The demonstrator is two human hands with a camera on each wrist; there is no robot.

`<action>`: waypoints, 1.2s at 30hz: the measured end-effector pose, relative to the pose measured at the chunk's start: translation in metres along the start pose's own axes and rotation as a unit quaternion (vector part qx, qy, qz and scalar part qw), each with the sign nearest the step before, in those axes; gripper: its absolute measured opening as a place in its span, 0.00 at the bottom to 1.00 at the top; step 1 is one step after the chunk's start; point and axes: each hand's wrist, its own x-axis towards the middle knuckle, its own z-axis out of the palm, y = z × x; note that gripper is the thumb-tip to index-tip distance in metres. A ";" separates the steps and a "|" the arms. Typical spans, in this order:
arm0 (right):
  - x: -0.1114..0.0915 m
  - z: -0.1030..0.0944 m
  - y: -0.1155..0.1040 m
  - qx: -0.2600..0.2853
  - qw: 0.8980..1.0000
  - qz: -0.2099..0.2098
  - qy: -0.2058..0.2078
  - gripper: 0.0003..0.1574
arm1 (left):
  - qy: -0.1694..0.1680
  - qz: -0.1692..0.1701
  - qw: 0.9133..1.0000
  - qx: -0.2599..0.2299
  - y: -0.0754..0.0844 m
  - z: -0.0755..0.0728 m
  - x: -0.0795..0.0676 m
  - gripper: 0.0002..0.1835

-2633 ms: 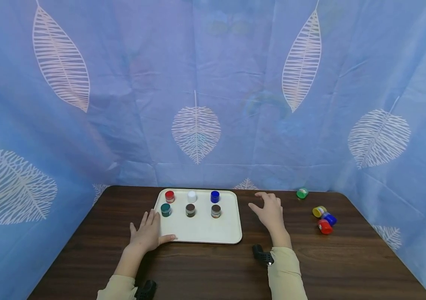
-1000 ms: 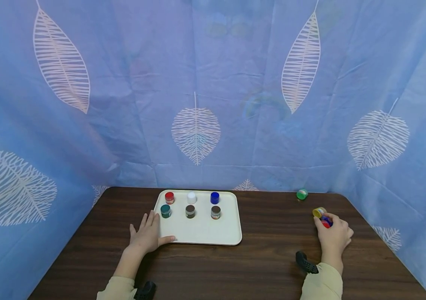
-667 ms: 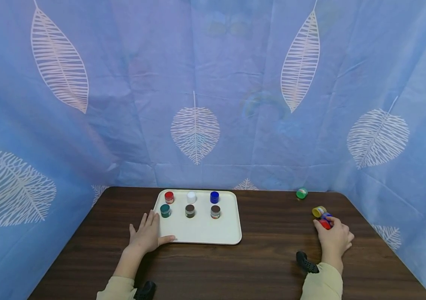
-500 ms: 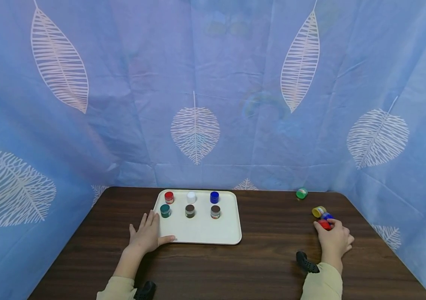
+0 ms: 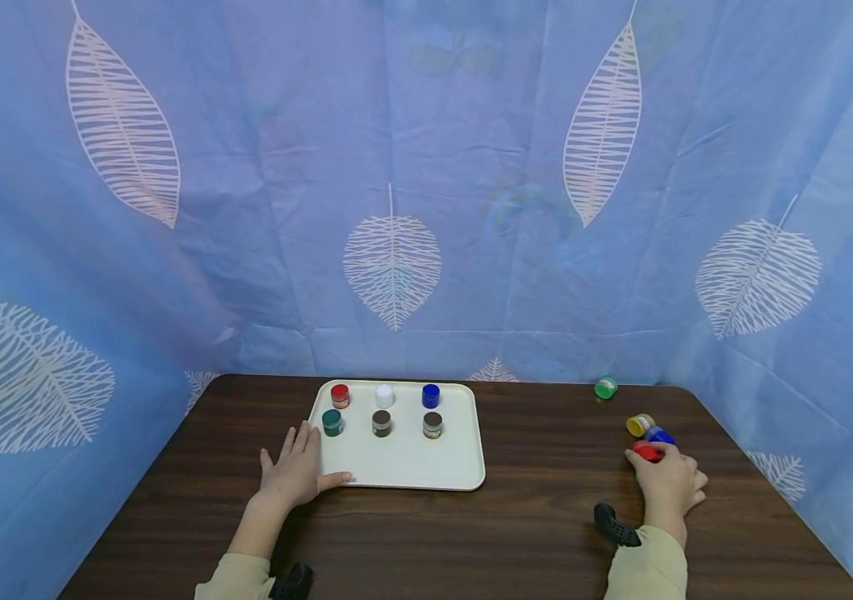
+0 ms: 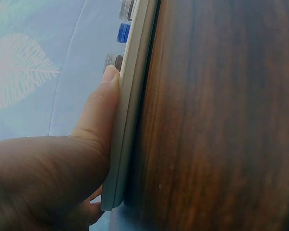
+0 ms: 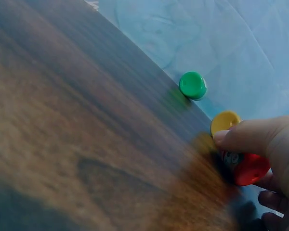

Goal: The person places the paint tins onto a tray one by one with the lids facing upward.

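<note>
My left hand (image 5: 293, 473) rests at the near-left corner of a white tray (image 5: 411, 468), fingers straight along its left side. Its thumb (image 6: 97, 108) lies over the front rim in the left wrist view. On the tray stand several small paint jars: red (image 5: 339, 396), white (image 5: 384, 395), blue (image 5: 430, 395), dark green (image 5: 332, 422) and two brown-lidded ones (image 5: 381, 423). At the right, my right hand (image 5: 669, 483) pinches a red paint jar (image 7: 251, 169) between thumb and fingers. The jar's far side is hidden by the fingers.
Right beside the pinched jar lie a blue jar (image 5: 659, 435) and a yellow jar (image 5: 639, 425). Farther back, a green jar (image 5: 605, 387) lies near the rear edge of the dark wooden table (image 5: 539, 525). A blue leaf-patterned cloth (image 5: 501, 275) hangs behind.
My right hand has gone from beside the tray rightward to the loose jars and taken hold of the red one, shifting it slightly away from the blue jar. My left hand stays put.
</note>
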 end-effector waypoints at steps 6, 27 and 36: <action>-0.001 0.001 -0.002 0.026 0.999 -0.018 0.016 0.32 | 0.002 -0.001 1.000 0.002 0.000 0.001 0.003 0.64; -0.006 0.009 -0.021 0.043 0.994 -0.092 0.033 0.31 | 0.002 0.001 1.000 0.007 0.001 0.000 0.000 0.64; -0.009 0.015 -0.035 0.046 0.989 -0.135 0.043 0.28 | 0.004 0.000 1.000 0.004 -0.001 0.002 0.002 0.64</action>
